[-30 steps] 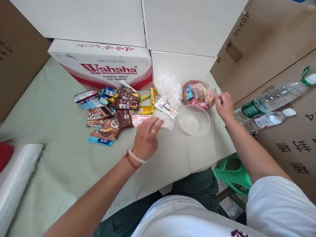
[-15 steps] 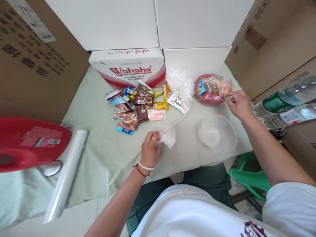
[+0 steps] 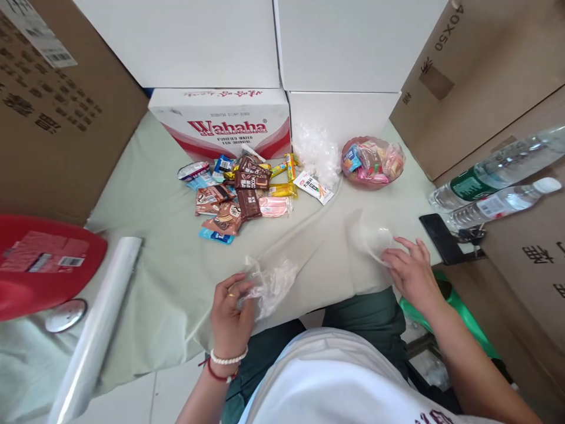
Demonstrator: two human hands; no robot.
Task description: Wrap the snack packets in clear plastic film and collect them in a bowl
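My left hand (image 3: 232, 306) is at the table's front edge, its fingers closed on a crumpled piece of clear plastic film (image 3: 274, 284) that spreads to the right. My right hand (image 3: 410, 268) grips the near right rim of a translucent plastic bowl (image 3: 368, 232), which looks tilted and is slightly blurred. Behind the bowl stands a pink glass bowl (image 3: 373, 182) filled with wrapped snacks. A pile of snack packets (image 3: 251, 200) lies back left of the film, and a white packet (image 3: 313, 187) lies at its right side.
More crumpled clear plastic (image 3: 318, 153) sits against the white boxes. A Wahaha carton (image 3: 227, 123) closes off the back. On the left are a film roll (image 3: 99, 324) and a red object (image 3: 44, 265). Two water bottles (image 3: 489, 206) and a phone (image 3: 441, 238) are at right.
My right hand has left the pink bowl and come down to the plastic bowl, taking its rim. My left hand has moved left and nearer, and the film it holds has spread out.
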